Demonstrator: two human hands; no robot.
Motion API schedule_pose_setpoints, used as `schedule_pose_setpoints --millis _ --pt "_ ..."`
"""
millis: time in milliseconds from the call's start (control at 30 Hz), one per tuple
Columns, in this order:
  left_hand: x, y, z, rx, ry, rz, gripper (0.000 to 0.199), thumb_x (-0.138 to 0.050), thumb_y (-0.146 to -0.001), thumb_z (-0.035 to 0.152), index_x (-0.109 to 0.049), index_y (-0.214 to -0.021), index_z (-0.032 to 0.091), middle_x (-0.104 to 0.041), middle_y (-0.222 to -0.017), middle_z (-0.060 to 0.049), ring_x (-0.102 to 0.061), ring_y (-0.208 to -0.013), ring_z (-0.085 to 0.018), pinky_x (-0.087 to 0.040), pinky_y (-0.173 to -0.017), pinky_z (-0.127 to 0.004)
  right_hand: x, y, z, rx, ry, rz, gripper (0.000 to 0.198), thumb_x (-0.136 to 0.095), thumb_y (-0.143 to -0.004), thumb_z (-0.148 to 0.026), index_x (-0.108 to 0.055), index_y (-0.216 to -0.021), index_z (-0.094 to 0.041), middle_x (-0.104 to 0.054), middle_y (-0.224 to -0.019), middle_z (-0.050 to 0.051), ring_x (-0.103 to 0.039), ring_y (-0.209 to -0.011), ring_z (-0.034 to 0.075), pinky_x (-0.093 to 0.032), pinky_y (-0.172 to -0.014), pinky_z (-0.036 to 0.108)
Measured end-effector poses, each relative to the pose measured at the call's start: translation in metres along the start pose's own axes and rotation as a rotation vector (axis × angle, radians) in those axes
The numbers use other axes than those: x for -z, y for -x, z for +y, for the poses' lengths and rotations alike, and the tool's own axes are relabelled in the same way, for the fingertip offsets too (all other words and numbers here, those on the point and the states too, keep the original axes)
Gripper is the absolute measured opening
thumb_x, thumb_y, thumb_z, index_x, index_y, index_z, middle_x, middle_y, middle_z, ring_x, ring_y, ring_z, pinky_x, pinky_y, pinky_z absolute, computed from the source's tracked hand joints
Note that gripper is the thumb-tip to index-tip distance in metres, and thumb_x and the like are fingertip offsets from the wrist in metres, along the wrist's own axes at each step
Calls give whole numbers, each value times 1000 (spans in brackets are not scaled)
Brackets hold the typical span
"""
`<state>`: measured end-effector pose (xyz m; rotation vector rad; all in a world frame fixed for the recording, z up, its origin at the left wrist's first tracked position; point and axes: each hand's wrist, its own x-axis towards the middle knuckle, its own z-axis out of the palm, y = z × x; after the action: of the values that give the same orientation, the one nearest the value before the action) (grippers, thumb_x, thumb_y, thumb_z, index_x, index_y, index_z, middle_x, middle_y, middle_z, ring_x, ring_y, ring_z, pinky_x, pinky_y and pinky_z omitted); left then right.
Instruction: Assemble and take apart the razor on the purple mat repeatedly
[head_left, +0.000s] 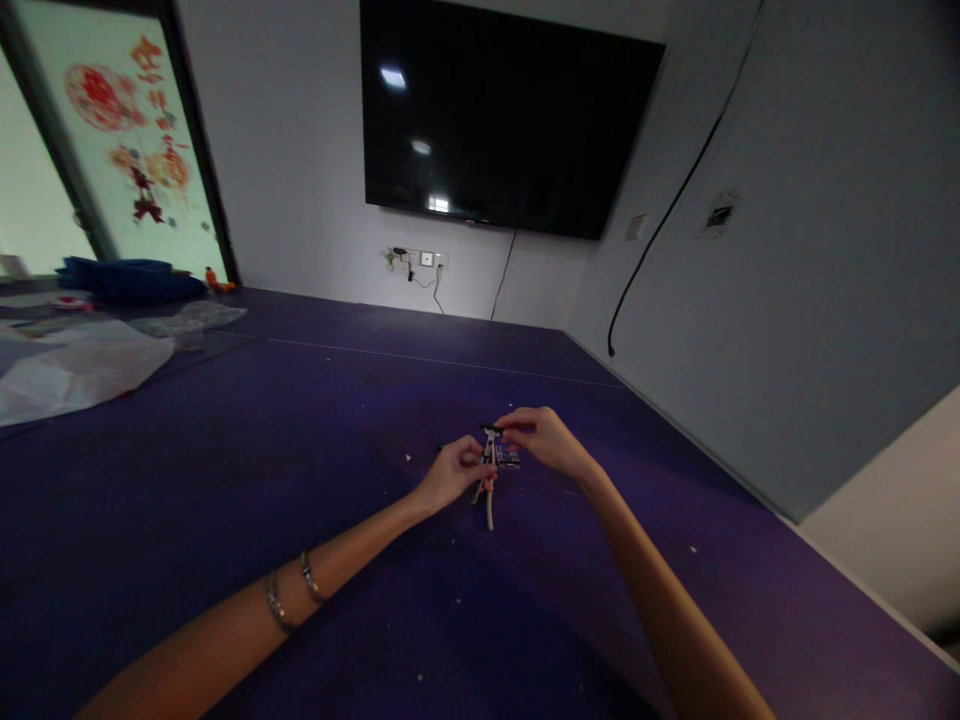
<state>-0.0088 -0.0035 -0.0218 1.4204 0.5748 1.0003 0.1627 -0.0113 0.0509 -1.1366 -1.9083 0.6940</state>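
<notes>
Both hands meet at a small object in the middle of the purple surface. It has thin, pale, leg-like parts, one hanging down below the fingers, and a dark piece across its top. My left hand pinches its middle between thumb and fingers. My right hand has its fingers closed at the dark top piece. Just under the right fingers shows a grey-and-dark patterned piece; whether it is joined to the object I cannot tell. The exact kind of object is too small to make out.
Small white crumbs dot the purple surface. At the left lie white plastic sheeting, clear plastic and a dark blue cloth bundle. A small orange item stands near the wall. A black cable hangs at the right.
</notes>
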Motion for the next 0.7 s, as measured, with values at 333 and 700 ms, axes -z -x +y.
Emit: schedule_pose_setpoints --millis 333,700 --pt "-2 1 1 14 7 27 35 -73 -62 32 -44 -75 16 -63 -60 1 -62 -51 -14 -47 -54 -27 3 0 0 27 34 -37 19 -55 -71 -19 -70 -83 -15 -66 -78 3 -60 -64 12 -52 -59 24" --pt "-6 1 0 28 0 81 33 -73 -63 32 -46 -74 16 -62 -56 2 -62 -50 -15 -46 -52 -25 2 0 2 41 11 -26 21 -54 -69 -18 -69 -83 -15 -66 -79 4 -60 -65 13 -52 -60 24"
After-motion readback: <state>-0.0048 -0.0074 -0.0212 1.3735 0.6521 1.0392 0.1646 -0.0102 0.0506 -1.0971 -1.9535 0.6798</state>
